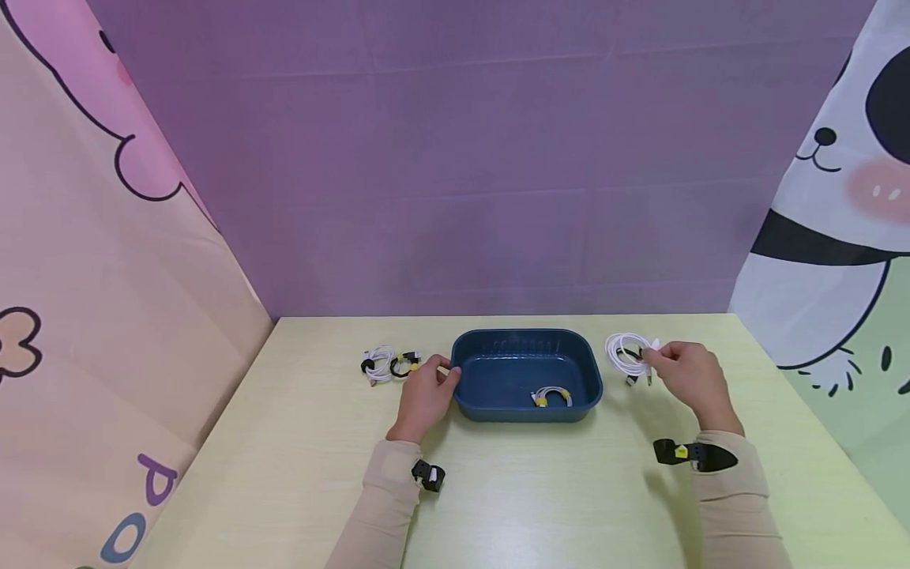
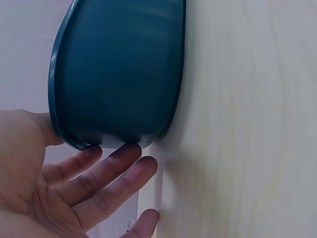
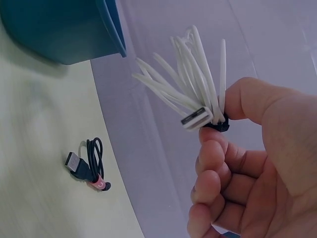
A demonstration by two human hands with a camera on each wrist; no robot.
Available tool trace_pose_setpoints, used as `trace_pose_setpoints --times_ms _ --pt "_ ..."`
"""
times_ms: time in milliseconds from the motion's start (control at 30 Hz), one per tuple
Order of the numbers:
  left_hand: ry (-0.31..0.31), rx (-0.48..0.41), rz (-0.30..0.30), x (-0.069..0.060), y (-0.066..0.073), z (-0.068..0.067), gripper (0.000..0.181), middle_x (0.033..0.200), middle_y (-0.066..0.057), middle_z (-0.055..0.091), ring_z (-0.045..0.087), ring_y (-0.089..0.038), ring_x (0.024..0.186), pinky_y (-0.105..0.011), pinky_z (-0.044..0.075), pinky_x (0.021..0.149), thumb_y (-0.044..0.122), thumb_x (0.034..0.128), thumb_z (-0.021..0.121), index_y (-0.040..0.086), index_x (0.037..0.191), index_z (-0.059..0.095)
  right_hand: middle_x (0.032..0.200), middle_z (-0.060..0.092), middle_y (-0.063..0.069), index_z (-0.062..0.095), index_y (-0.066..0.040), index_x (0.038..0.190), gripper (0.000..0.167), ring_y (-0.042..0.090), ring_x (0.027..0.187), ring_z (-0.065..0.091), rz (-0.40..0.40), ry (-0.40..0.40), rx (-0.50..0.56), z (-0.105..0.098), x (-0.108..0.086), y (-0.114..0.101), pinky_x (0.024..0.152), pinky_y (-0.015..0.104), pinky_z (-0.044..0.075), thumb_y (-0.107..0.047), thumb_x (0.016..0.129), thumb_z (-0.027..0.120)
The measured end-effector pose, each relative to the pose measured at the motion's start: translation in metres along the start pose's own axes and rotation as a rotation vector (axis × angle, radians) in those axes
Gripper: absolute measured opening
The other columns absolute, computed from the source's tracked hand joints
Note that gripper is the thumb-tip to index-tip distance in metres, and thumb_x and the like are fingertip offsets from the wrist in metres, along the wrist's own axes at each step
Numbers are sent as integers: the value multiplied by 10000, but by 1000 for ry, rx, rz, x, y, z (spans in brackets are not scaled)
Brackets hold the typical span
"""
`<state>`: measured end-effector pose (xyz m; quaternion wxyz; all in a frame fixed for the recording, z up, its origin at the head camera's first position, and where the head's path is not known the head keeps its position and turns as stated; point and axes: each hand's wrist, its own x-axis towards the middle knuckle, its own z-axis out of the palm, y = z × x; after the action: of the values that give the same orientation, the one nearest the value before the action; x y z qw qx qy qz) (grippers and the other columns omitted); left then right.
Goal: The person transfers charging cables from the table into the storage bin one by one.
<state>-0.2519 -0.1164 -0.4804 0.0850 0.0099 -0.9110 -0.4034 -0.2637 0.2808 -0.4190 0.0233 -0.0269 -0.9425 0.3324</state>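
A blue tray stands on the table, and my left hand grips its left rim between thumb and fingers. The left wrist view has the tray wall above the fingers of this hand. Right of the tray, my right hand holds a coiled white cable in the air. In the right wrist view, thumb and forefinger of this hand pinch the white cable at its black tie; a USB plug sticks out. Inside the tray lies a small cable with yellow bands.
Left of the tray lie a white cable bundle and a black cable with yellow parts. A black cable with a pink band lies on the table in the right wrist view. A purple cloth hangs behind the table.
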Motion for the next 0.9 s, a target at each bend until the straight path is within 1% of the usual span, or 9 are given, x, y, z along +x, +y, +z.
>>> trace_pose_setpoints --times_ms 200,367,467,633,900 --pt "-9 5 -16 -1 1 -1 250 833 -61 708 587 -155 665 -290 453 619 283 1021 624 75 1150 673 805 614 55 719 -6 991 423 225 741 503 -5 1 -9 3 1 -4 608 319 364 -396 1008 557" --pt "-19 2 -21 0 1 0 251 836 -61 702 582 -156 667 -288 450 614 279 1025 619 74 1160 667 805 625 61 720 -13 972 407 226 731 503 -22 13 -16 6 1 -6 603 320 358 -389 1002 567" --pt "-26 0 -27 0 1 1 254 838 -59 703 582 -152 666 -284 450 612 284 1025 618 76 1163 667 800 625 61 720 -14 973 406 228 733 502 -19 13 -17 7 0 -6 602 320 358 -389 1001 570" --pt "-25 -4 -33 0 1 1 259 839 -57 705 587 -154 670 -283 454 617 292 1023 622 80 1164 669 784 619 53 723 -19 961 401 225 720 500 -22 17 -22 6 0 -9 596 320 355 -388 996 571" --pt "-23 -8 -30 1 1 2 256 825 -53 695 580 -155 664 -278 447 608 283 1021 626 77 1167 670 758 617 47 725 -27 935 400 219 697 497 -55 47 -40 1 1 -15 588 320 352 -392 992 571"
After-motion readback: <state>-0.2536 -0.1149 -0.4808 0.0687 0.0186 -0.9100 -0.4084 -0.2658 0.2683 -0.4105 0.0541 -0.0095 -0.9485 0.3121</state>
